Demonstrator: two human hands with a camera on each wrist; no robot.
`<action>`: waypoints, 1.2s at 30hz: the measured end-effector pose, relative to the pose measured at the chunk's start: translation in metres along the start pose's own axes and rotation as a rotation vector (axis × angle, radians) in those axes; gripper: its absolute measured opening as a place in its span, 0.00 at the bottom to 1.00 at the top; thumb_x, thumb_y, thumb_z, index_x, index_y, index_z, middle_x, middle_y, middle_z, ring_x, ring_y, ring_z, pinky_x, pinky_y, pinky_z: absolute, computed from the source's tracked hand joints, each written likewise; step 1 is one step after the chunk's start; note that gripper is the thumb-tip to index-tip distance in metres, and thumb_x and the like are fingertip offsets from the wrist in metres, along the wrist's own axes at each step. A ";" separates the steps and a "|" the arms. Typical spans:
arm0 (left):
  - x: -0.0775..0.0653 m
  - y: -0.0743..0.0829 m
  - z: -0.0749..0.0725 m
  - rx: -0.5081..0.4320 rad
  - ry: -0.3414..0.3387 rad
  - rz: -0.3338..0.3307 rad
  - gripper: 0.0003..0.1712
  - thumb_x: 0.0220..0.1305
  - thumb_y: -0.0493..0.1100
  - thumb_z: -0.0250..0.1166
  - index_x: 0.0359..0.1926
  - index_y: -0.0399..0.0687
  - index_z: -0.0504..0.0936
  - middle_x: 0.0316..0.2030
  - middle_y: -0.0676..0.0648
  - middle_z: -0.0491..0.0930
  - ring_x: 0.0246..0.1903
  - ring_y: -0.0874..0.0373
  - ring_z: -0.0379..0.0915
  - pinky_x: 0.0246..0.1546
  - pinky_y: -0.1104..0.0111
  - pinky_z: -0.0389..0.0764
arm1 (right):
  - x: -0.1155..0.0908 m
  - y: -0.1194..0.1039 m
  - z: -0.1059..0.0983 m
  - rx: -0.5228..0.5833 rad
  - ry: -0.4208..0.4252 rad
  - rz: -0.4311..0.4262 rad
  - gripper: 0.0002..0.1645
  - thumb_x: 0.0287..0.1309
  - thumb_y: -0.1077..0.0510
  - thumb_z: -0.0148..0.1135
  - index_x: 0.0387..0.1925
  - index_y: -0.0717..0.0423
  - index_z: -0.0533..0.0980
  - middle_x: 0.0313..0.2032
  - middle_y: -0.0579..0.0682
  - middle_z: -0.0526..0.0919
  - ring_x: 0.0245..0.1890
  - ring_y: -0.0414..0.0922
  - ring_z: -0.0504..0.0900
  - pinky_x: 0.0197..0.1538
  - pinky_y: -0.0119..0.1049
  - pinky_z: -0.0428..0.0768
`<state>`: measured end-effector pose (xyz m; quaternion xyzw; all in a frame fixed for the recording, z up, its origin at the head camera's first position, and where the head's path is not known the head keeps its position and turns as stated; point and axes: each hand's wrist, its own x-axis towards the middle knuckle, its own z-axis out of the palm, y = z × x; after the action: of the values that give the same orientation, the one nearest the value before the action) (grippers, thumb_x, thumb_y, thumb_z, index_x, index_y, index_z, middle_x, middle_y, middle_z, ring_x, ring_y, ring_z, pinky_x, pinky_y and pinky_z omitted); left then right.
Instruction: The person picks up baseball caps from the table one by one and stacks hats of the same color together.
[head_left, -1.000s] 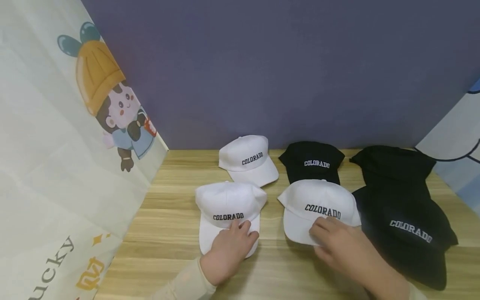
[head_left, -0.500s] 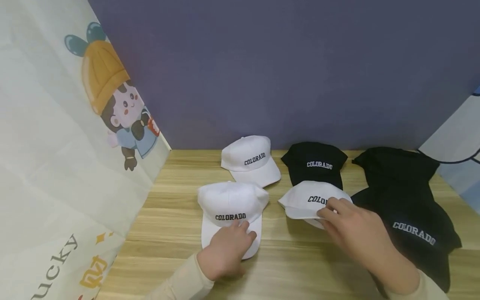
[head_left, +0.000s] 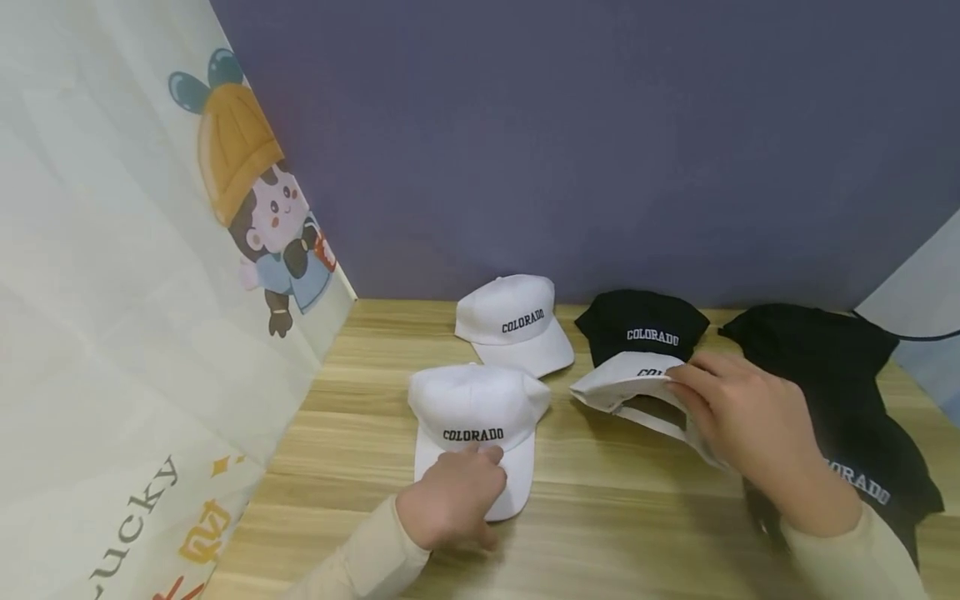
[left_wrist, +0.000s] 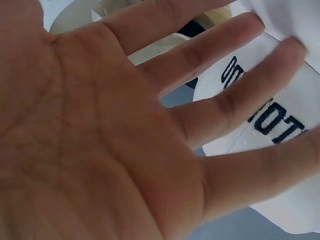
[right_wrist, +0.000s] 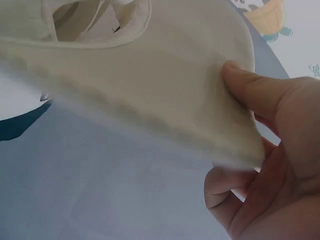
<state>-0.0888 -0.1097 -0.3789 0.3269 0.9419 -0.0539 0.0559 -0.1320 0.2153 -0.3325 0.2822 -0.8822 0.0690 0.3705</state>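
Far left, a pale wall sheet [head_left: 82, 250] shows a cartoon figure in an orange hat [head_left: 236, 150], and next to it runs the wood-grain tabletop [head_left: 360, 425]. Here's the left hand [head_left: 453, 493], its fingers straight and spread, reaching over the brim of a white fabric cap with dark COLORADO lettering [head_left: 474, 396]. Just behind sits a second white lettered cap [head_left: 510, 310], brim angled right. Moving across, a black fabric cap with white lettering [head_left: 641, 312] lies near the back, by the blue-grey wall [head_left: 562, 150]. In front of it, the action: a third white cap, tilted brim-up [head_left: 618, 375], its underside and rear opening showing, lettering partly covered. The right hand [head_left: 761, 425] has that brim pinched between thumb and fingers. And at far right, a black cap at the back [head_left: 813, 337] and a black lettered cap nearer the front [head_left: 881, 450], partly behind the right wrist.
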 end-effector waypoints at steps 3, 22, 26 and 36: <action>-0.001 -0.001 -0.001 -0.038 -0.034 -0.033 0.29 0.22 0.67 0.73 0.25 0.58 0.75 0.31 0.59 0.61 0.31 0.59 0.64 0.20 0.64 0.65 | 0.006 0.002 -0.001 -0.001 -0.001 0.013 0.07 0.49 0.51 0.62 0.32 0.46 0.79 0.29 0.39 0.73 0.25 0.38 0.68 0.19 0.34 0.65; 0.002 -0.010 0.004 0.027 0.025 0.032 0.39 0.17 0.67 0.74 0.35 0.58 0.74 0.34 0.55 0.65 0.30 0.62 0.65 0.30 0.69 0.67 | 0.041 -0.011 -0.012 0.050 0.212 0.028 0.10 0.48 0.53 0.65 0.33 0.52 0.81 0.27 0.43 0.74 0.24 0.41 0.69 0.20 0.40 0.65; 0.005 -0.012 0.004 0.041 0.021 0.040 0.31 0.22 0.59 0.75 0.32 0.57 0.74 0.35 0.54 0.67 0.30 0.63 0.66 0.28 0.70 0.67 | 0.046 -0.014 -0.012 0.054 0.216 0.022 0.09 0.48 0.53 0.65 0.33 0.52 0.81 0.27 0.43 0.73 0.23 0.40 0.68 0.20 0.38 0.64; 0.006 -0.009 0.003 0.109 0.033 0.065 0.20 0.35 0.40 0.69 0.35 0.59 0.77 0.42 0.51 0.72 0.33 0.62 0.69 0.30 0.69 0.68 | 0.061 -0.032 -0.018 0.080 0.294 0.005 0.08 0.44 0.57 0.67 0.29 0.55 0.81 0.24 0.43 0.72 0.15 0.35 0.62 0.17 0.33 0.57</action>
<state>-0.0989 -0.1134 -0.3820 0.3609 0.9271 -0.0979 0.0243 -0.1378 0.1672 -0.2798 0.2813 -0.8158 0.1455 0.4840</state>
